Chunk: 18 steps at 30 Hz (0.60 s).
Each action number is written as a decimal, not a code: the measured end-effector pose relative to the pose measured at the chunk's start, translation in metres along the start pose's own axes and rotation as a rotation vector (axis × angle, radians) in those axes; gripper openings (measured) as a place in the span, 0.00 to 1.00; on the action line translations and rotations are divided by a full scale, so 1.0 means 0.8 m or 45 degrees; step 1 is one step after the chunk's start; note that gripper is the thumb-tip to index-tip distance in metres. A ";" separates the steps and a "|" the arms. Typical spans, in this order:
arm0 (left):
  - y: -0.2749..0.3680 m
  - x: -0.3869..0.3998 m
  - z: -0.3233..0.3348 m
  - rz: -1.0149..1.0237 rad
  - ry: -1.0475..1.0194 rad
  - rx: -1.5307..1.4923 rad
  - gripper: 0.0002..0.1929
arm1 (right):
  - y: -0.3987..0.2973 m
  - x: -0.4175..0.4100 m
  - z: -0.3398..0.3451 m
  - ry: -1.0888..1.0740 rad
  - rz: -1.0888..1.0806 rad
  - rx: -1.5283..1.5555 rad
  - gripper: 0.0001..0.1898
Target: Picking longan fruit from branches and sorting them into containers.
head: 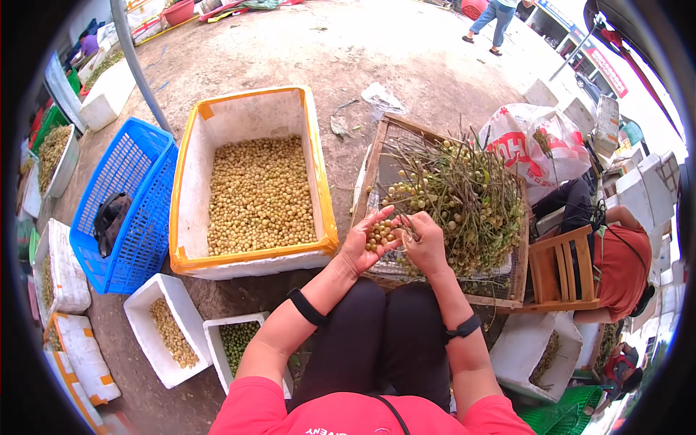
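Observation:
In the palm of my left hand [356, 244] lie several small round tan fruits [379, 235], with the fingers curled up around them. My right hand [428, 242] pinches a thin brown stem [406, 224] right beside the left fingertips. Both hands are above my lap, over the near left corner of a wood-framed wire mesh tray [375, 163]. A tangled heap of fruit stems [467, 201] with round fruits among them covers much of that tray. Left of my hands stands a large white foam box [250, 265], its rim bound in orange tape, holding many loose tan fruits [261, 201].
A blue plastic basket [128, 217] holds a dark item. Below it sit a small foam box [138, 304] of tan fruits and another [213, 337] of green ones. At right are a printed plastic bag [535, 141], a wooden chair [563, 266] and a seated person [622, 261].

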<state>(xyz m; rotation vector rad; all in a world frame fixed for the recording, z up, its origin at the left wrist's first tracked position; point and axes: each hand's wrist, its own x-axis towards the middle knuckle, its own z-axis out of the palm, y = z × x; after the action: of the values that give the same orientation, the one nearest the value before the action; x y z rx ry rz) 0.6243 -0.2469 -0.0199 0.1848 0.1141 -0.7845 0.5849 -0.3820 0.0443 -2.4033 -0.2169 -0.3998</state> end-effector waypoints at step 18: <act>-0.006 -0.002 0.008 -0.022 0.053 0.104 0.17 | 0.015 -0.007 0.009 -0.039 0.432 0.782 0.03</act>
<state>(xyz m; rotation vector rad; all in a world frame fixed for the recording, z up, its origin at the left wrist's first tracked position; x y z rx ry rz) 0.6195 -0.2504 -0.0139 0.2781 0.1229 -0.8033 0.5843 -0.3866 0.0301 -1.7944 0.0553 -0.1123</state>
